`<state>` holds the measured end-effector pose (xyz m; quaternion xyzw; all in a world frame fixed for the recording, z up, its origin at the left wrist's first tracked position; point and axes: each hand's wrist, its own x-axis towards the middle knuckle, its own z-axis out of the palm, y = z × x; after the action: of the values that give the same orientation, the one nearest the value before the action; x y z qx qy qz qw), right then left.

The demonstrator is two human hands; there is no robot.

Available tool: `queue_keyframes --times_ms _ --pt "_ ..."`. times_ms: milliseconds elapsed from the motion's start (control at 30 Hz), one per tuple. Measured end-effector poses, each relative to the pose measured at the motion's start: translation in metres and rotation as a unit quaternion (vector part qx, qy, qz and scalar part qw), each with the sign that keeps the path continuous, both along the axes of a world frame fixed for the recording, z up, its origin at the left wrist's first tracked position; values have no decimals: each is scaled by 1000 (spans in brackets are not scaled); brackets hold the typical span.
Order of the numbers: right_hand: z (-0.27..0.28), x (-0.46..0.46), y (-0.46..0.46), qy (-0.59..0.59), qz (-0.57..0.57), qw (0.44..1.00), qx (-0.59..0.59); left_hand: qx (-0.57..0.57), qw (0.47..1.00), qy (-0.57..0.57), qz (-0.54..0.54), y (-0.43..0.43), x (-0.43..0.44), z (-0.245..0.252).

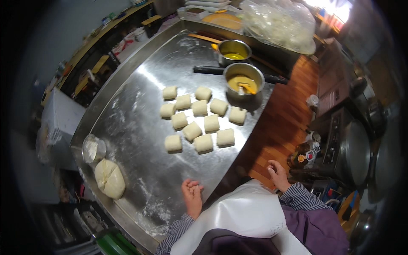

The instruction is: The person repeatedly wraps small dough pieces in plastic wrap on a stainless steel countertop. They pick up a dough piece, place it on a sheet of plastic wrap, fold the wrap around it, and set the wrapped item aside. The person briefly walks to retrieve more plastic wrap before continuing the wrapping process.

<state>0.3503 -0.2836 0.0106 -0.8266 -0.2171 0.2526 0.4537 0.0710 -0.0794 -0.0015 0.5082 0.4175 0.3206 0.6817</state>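
Observation:
My left hand (192,196) hovers at the near edge of a floured stainless-steel worktable (137,140), palm partly up, fingers loosely bent and holding nothing. Out past the table's right edge, over the wooden floor, my right hand (278,176) hangs with curled fingers and nothing visible in it. Several pillow-shaped dough pieces (203,142) lie in loose rows beyond my left hand. At the table's left side rests a large lump of dough (110,179), beside a metal bowl of flour (94,149).
Two metal pots (244,70) (234,51) with yellowish contents stand at the far right; a yellow-handled brush (247,88) sits in the nearer one. A dark rolling pin (208,69) lies behind it. Oil bottles (299,159) and a round griddle (353,153) are to the right.

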Motion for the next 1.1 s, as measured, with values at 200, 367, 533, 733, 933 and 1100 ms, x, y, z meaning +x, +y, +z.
queue_keyframes --times_ms 200,367,533,733,933,1100 --pt "-48 62 -49 271 -160 947 69 28 999 -3 -34 -16 62 16" --pt "-72 147 -61 321 -247 910 89 77 992 37 -90 -27 165 23" --pt "-76 236 -92 331 -325 874 142 77 978 49 -187 -42 280 27" --pt "-66 332 -113 292 -347 869 199 82 933 138 -322 -38 377 4" --pt "-62 436 -105 307 -362 849 232 199 830 339 -395 -3 449 -42" --pt "-74 541 -111 335 -383 822 254 140 864 377 -302 13 522 -122"
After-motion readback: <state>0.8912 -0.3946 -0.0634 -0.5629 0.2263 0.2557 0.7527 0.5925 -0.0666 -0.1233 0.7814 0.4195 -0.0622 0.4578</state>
